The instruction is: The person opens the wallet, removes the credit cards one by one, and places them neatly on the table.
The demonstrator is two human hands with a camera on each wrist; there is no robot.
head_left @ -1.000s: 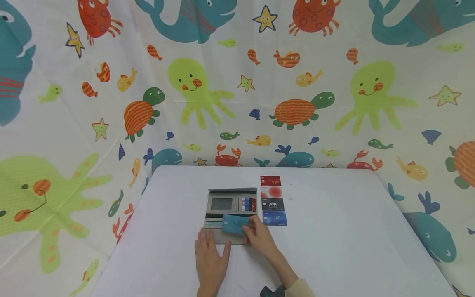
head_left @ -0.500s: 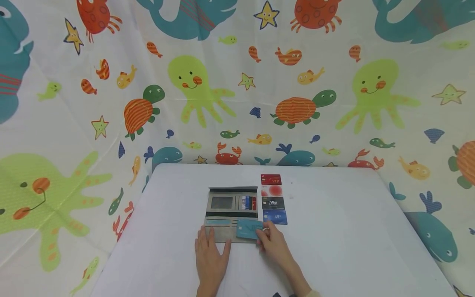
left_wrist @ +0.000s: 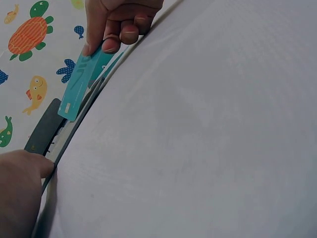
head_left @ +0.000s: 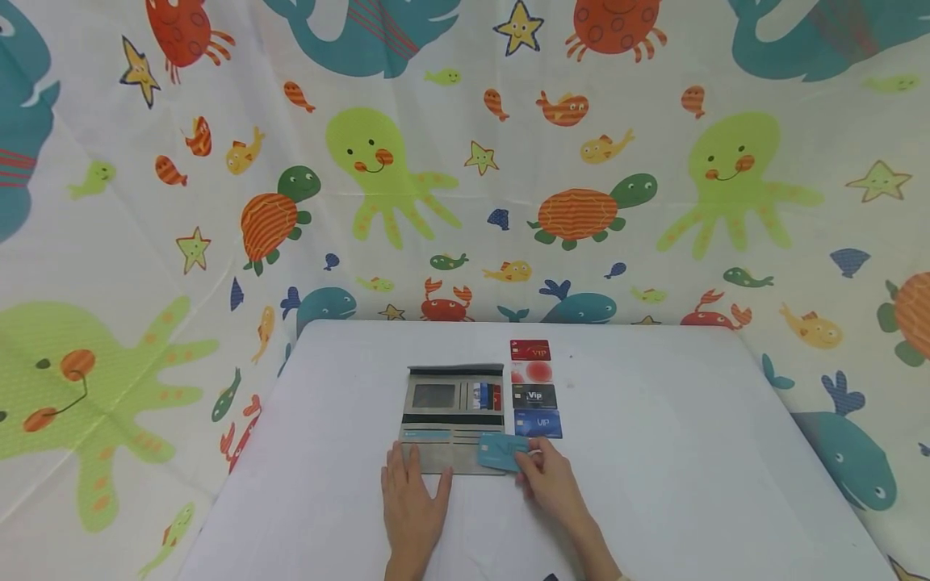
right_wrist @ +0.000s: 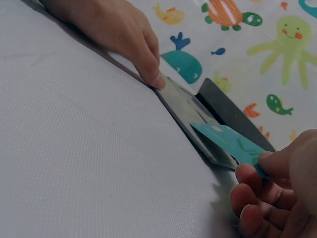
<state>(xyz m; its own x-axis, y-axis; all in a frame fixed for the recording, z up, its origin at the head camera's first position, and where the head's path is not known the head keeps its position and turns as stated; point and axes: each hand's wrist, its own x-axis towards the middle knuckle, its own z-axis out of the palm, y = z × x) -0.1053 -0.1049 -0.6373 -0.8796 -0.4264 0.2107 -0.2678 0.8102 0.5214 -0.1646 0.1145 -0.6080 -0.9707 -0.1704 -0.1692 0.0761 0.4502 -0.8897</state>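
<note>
An unfolded grey wallet [head_left: 436,460] lies on the white table. My left hand [head_left: 414,508] rests flat on its near left part, fingers extended; in the right wrist view the left thumb [right_wrist: 157,82] touches its edge. With thumb and fingers my right hand [head_left: 552,484] pinches the right end of a teal card [head_left: 501,452]. That card is above the wallet's near right corner, sticking out past its right edge, and looks tilted in the right wrist view. Another teal card [head_left: 427,435] sits in a left slot of the near half, mostly hidden.
Right of the wallet lie a red VIP card [head_left: 530,350], a white card with red circles [head_left: 532,372], a black card [head_left: 534,397] and a blue card [head_left: 538,424] in a column. Several cards [head_left: 487,396] fill the upper wallet slots. A sea-animal curtain [head_left: 465,161] hangs behind the table.
My right hand has drawn the teal card to the right and slightly nearer, from the middle of the wallet to its right edge. The left hand has stayed in place.
</note>
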